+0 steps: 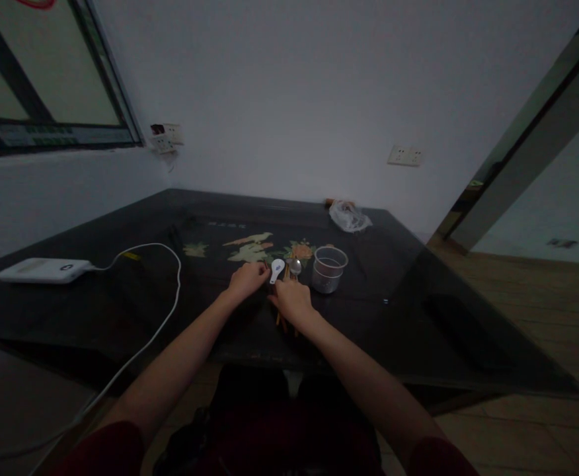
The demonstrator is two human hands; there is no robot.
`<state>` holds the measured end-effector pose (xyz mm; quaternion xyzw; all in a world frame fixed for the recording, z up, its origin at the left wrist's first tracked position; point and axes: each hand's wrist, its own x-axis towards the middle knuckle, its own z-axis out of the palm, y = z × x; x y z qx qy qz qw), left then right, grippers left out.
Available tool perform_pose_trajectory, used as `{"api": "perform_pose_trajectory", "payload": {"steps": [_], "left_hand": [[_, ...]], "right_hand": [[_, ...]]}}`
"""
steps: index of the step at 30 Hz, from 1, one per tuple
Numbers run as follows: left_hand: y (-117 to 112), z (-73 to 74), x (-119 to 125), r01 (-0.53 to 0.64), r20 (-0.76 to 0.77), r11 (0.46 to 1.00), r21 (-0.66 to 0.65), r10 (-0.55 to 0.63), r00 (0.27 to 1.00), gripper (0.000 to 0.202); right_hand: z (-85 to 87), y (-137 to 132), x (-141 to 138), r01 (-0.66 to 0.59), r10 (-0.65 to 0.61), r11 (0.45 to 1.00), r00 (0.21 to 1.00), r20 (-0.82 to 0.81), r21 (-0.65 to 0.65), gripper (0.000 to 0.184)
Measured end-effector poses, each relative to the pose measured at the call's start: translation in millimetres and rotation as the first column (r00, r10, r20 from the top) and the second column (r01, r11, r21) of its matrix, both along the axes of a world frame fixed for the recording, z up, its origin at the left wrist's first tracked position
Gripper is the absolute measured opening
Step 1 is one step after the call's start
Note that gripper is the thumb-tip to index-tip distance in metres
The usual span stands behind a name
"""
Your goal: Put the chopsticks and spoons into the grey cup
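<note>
In the head view, my right hand [293,301] is closed over a bundle of wooden chopsticks [278,321], whose ends stick out above and below it. A white soup spoon [277,268] points away from me, its handle end at my right fingers. The round bowl of a metal spoon [295,266] shows just beyond that hand. My left hand [248,280] is closed at the left of the white spoon, with its fingertips together; whatever they pinch is hidden. Right of the hands stands a round metal cup [328,270], upright.
A crumpled clear plastic bag [349,217] lies near the wall. On the left, a white power bank [46,270] trails a white cable [178,277] over the dark table's [379,344] front edge. A dark flat object [468,330] lies at the right.
</note>
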<state>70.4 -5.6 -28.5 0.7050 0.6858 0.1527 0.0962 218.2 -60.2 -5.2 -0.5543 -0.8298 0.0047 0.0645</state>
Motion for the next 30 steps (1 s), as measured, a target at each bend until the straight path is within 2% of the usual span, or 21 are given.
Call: {"api": "perform_pose_trajectory", "payload": {"steps": [5, 11, 15, 18, 23, 25, 28, 30], "left_hand": [[0.2, 6.6, -4.7, -0.023, 0.048, 0.999, 0.022, 0.022, 0.999, 0.031], [3.0, 19.9, -15.9, -0.151, 0.202, 0.971, 0.184, 0.113, 0.973, 0.031], [2.6, 25.3, -19.6, -0.194, 0.341, 0.904, 0.381, 0.058, 0.938, 0.038], [2.4, 26.4, -20.5, -0.192, 0.393, 0.882, 0.43, 0.009, 0.919, 0.039], [3.8, 27.7, -19.7, -0.085, 0.342, 0.937, 0.339, -0.038, 0.939, 0.033], [2.9, 30.2, -20.4, -0.044, 0.353, 0.96, 0.275, -0.059, 0.934, 0.033], [-2.0, 34.5, -22.6, 0.102, 0.353, 0.992, 0.07, -0.12, 0.928, 0.034], [-7.9, 36.6, -22.9, 0.282, 0.341, 0.951, -0.125, -0.226, 0.913, 0.035]], "right_hand": [[-2.9, -1.5, -2.1, 0.0, 0.0, 0.999, 1.0, -0.01, -0.039, 0.025], [1.3, -6.4, 3.6, 0.01, -0.021, 0.995, 0.994, -0.112, -0.095, 0.022], [5.7, -2.7, 12.4, 0.001, -0.04, 0.989, 0.965, -0.26, -0.147, 0.019], [6.5, 7.0, 20.7, -0.032, -0.028, 0.99, 0.908, -0.418, -0.135, 0.018], [-0.9, 23.1, 31.8, 0.003, -0.083, 0.989, 0.839, -0.537, -0.149, 0.014], [-4.6, 25.0, 33.9, -0.013, -0.096, 0.981, 0.832, -0.547, -0.193, 0.023], [-7.5, 24.0, 34.4, -0.038, -0.095, 0.973, 0.831, -0.548, -0.228, 0.047], [-8.1, 23.0, 33.9, -0.032, -0.09, 0.977, 0.839, -0.537, -0.213, 0.054]]}}
